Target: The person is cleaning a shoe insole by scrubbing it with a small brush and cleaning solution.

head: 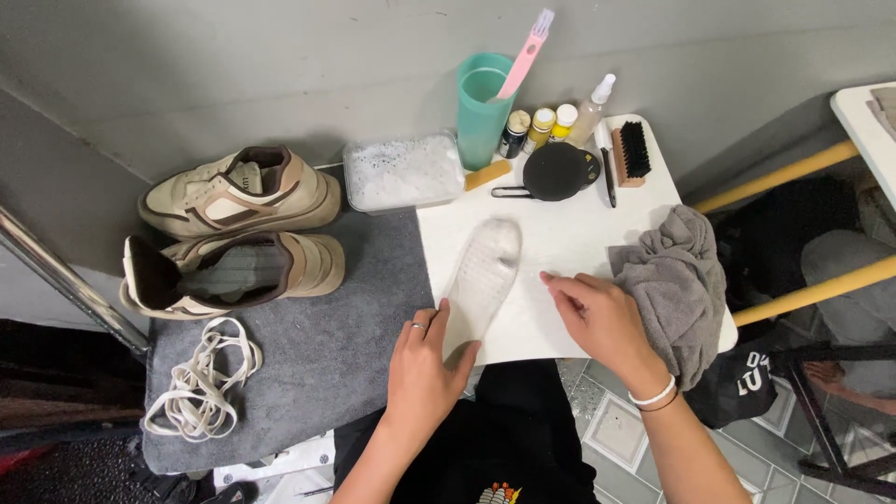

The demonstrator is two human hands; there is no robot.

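A pale, translucent shoe insole (pixel 483 275) lies on a white board (pixel 569 233). My left hand (pixel 425 373) rests at the insole's near end, thumb and fingers against its heel edge. My right hand (pixel 597 317) lies flat on the board just right of the insole, fingers pointing toward it, beside a crumpled grey cloth (pixel 677 285). Two beige and brown sneakers (pixel 238 229) without laces sit at the left on a grey mat (pixel 317 364); the nearer one lies on its side. White laces (pixel 201 378) are piled in front of them.
At the back stand a clear tub of foamy water (pixel 403 171), a teal cup (pixel 483 107) holding a pink brush, small bottles (pixel 541 126), a black round brush (pixel 555 173) and a wooden bristle brush (pixel 632 152). Yellow bars (pixel 793 233) run at right.
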